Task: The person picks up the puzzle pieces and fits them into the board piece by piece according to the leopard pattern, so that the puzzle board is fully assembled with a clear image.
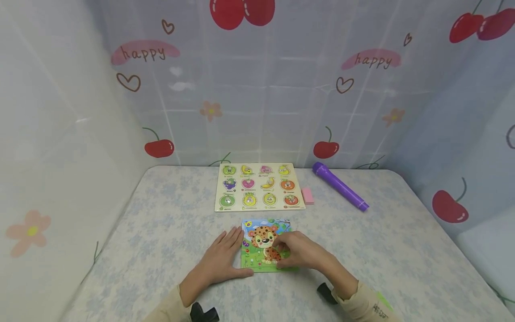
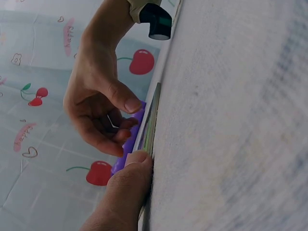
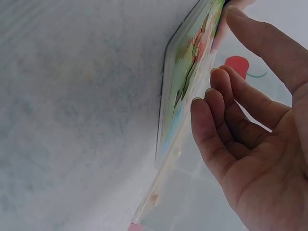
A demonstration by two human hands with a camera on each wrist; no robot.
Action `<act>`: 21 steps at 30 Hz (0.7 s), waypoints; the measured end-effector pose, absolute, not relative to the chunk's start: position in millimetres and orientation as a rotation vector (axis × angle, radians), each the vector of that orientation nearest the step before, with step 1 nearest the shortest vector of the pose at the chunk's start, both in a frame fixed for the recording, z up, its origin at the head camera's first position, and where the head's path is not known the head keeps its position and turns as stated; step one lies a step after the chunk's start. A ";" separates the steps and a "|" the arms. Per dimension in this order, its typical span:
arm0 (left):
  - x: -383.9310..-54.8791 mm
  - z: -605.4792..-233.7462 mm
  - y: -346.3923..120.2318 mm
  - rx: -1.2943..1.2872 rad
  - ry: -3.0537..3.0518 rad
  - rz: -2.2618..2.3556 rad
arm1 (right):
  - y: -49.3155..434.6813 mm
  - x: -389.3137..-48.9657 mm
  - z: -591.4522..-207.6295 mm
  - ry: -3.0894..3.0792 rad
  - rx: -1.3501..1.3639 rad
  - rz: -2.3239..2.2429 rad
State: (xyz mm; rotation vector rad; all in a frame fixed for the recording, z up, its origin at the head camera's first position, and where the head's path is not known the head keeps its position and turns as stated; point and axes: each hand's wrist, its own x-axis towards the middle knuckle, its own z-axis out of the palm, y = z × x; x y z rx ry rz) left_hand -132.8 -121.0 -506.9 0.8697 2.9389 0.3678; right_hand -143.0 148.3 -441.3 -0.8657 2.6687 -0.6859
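Note:
A square leopard picture puzzle [image 1: 250, 259] lies flat on the table in front of me. My left hand [image 1: 219, 259] rests at its left edge with straight fingers, the thumb against the front left corner; the left wrist view shows that thumb [image 2: 127, 185] at the puzzle's side. Over the right part of the picture is my right hand [image 1: 303, 252], its fingers loosely bent. From the right wrist view, the right hand [image 3: 262, 159] has a gap between thumb and fingers and nothing in it. The puzzle [image 3: 180, 82] there shows slightly raised pieces around the leopard.
Behind the puzzle lies a wooden fruit board [image 1: 259, 192] with several fruit pictures. A pink block [image 1: 307, 196] sits against its right side. Farther right is a purple microphone-shaped stick [image 1: 339, 185]. A printed curtain [image 1: 257, 98] hangs behind the table [image 1: 161, 223].

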 end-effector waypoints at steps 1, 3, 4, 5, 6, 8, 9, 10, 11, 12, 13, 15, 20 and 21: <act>-132.8 -506.9 -121.0 0.871 2.940 0.370 | 149.2 -142.8 -440.6 2.673 -0.857 -0.680; -132.9 -507.4 -121.0 0.871 2.940 0.374 | 151.5 -142.2 -439.1 2.681 -0.837 -0.678; -133.0 -507.7 -121.0 0.873 2.939 0.372 | 153.0 -141.9 -438.1 2.683 -0.823 -0.681; -133.2 -507.8 -121.0 0.873 2.938 0.372 | 154.8 -141.5 -437.1 2.685 -0.809 -0.684; -133.3 -507.9 -121.0 0.875 2.939 0.371 | 156.9 -141.1 -436.0 2.688 -0.796 -0.687; -133.6 -508.4 -121.1 0.877 2.939 0.370 | 161.2 -140.5 -434.4 2.688 -0.774 -0.699; -133.8 -508.5 -121.1 0.879 2.939 0.370 | 163.8 -140.1 -433.5 2.684 -0.763 -0.707; -133.9 -508.5 -121.2 0.881 2.941 0.371 | 166.8 -139.7 -432.8 2.680 -0.754 -0.715; -134.1 -508.7 -121.2 0.881 2.942 0.375 | 170.0 -139.2 -431.9 2.676 -0.747 -0.723; -134.3 -508.6 -121.1 0.883 2.943 0.380 | 173.4 -138.8 -431.2 2.673 -0.740 -0.730; -134.5 -508.7 -121.1 0.881 2.943 0.382 | 177.0 -138.3 -430.5 2.671 -0.735 -0.735; -134.6 -508.6 -121.1 0.877 2.941 0.383 | 184.9 -137.1 -429.1 2.670 -0.726 -0.742; -133.7 -507.6 -121.1 0.868 2.927 0.396 | 207.6 -132.2 -426.0 2.668 -0.684 -0.744; -133.5 -507.1 -121.1 0.866 2.925 0.402 | 212.5 -130.9 -425.4 2.664 -0.673 -0.745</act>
